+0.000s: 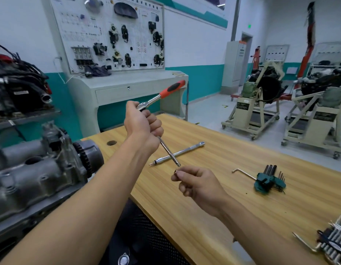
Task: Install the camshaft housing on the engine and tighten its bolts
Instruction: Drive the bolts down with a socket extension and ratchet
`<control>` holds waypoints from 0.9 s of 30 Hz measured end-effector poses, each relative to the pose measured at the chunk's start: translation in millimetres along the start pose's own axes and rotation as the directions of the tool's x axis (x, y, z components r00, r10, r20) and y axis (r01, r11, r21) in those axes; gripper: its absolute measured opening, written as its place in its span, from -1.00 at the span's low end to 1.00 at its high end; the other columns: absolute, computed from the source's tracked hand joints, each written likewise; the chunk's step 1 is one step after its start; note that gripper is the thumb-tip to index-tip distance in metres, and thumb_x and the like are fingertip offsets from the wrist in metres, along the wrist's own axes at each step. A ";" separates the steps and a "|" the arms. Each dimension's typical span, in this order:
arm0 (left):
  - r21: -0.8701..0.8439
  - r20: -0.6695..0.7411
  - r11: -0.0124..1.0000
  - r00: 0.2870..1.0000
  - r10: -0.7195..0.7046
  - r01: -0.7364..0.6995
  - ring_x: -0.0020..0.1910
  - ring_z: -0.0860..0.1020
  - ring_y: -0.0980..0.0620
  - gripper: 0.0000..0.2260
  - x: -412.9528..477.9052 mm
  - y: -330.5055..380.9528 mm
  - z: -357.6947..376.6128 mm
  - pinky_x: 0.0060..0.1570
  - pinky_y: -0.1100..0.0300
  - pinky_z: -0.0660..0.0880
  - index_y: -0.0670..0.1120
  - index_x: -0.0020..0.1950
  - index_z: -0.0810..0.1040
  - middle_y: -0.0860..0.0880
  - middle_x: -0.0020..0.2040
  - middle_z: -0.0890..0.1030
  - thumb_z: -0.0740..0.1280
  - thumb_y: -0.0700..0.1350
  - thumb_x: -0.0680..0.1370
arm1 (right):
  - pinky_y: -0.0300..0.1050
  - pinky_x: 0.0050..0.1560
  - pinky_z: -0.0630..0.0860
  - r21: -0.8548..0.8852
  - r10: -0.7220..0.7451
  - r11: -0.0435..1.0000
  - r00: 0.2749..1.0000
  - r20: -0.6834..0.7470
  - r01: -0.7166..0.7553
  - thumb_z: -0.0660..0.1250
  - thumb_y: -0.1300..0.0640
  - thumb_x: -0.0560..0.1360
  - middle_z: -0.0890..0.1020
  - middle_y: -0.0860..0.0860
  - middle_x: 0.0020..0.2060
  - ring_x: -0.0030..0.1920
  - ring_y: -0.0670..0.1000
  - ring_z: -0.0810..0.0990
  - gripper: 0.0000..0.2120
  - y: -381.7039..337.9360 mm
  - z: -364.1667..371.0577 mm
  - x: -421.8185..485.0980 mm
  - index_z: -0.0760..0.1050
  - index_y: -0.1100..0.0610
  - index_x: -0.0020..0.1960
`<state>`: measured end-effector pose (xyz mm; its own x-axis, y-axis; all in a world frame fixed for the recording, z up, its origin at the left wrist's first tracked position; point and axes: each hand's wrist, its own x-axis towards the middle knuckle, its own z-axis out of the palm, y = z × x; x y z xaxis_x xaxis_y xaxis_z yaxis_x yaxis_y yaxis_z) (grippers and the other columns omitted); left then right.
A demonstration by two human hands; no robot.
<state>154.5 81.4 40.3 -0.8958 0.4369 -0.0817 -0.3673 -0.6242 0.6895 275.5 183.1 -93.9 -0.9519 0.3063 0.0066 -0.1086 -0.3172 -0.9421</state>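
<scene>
My left hand [143, 125] grips a ratchet wrench [162, 94] at its head, the orange-and-black handle pointing up and right. An extension bar [169, 153] runs from the ratchet down toward my right hand. My right hand [196, 181] pinches a small dark socket bit [176, 172] just below the bar's free tip, a small gap between them. The grey camshaft housing [28, 169] sits on the engine at the left, with a toothed gear [85, 159] at its near end.
A second long extension bar [186, 153] lies on the wooden table [242, 197]. A green hex key set [267, 180] and a black key set [332, 243] lie at the right. A training panel and engine stands fill the background.
</scene>
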 end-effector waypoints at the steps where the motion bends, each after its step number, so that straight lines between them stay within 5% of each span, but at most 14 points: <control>1: -0.013 0.011 1.000 1.000 0.011 -0.011 -0.57 0.05 0.10 -0.62 -2.2 5.4 0.5 -0.61 0.30 0.01 0.03 -0.42 0.19 0.07 -0.48 0.11 0.13 0.08 0.58 | -0.27 -0.44 0.43 0.049 -0.030 0.998 0.998 0.049 0.028 0.41 0.26 0.47 0.68 0.15 -0.20 -0.41 -0.05 0.54 -0.92 -3.5 9.3 -1.6 0.69 0.17 -0.11; 13: -0.017 0.123 0.983 0.975 0.184 -0.183 -0.56 0.03 0.08 -0.57 -42.3 67.9 -8.2 -0.63 0.28 0.01 0.04 -0.49 0.17 0.08 -0.52 0.11 0.14 0.07 0.56 | -0.26 -0.39 0.47 0.354 -0.118 0.935 0.972 0.202 0.040 0.33 0.23 0.48 0.61 0.14 -0.23 -0.38 -0.03 0.51 -0.87 -20.5 71.4 -10.0 0.64 0.24 -0.06; 21: 0.008 0.203 0.955 0.936 0.289 -0.297 -0.59 0.04 0.10 -0.58 -75.6 105.3 -12.4 -0.64 0.32 0.01 0.04 -0.46 0.15 0.08 -0.53 0.09 0.11 0.08 0.59 | -0.25 -0.40 0.50 0.349 -0.235 0.927 0.938 0.255 0.138 0.32 0.25 0.48 0.61 0.18 -0.25 -0.40 -0.02 0.54 -0.85 -27.2 114.2 -12.8 0.67 0.25 -0.07; 27: -0.162 0.044 0.877 0.885 0.464 -0.452 -0.58 0.02 0.09 -0.58 -98.9 155.6 -27.9 -0.61 0.32 -0.02 0.03 -0.47 0.14 0.07 -0.52 0.07 0.09 0.05 0.58 | -0.25 -0.37 0.56 0.443 -0.375 0.862 0.899 0.226 0.248 0.30 0.26 0.45 0.65 0.17 -0.26 -0.37 0.00 0.61 -0.84 -37.2 170.9 -7.1 0.67 0.23 -0.13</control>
<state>178.9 -77.0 135.6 -0.9520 0.1249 0.2795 0.0425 -0.8501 0.5249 237.4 39.3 -1.6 -0.8801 0.1916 0.4345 -0.4562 -0.5951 -0.6616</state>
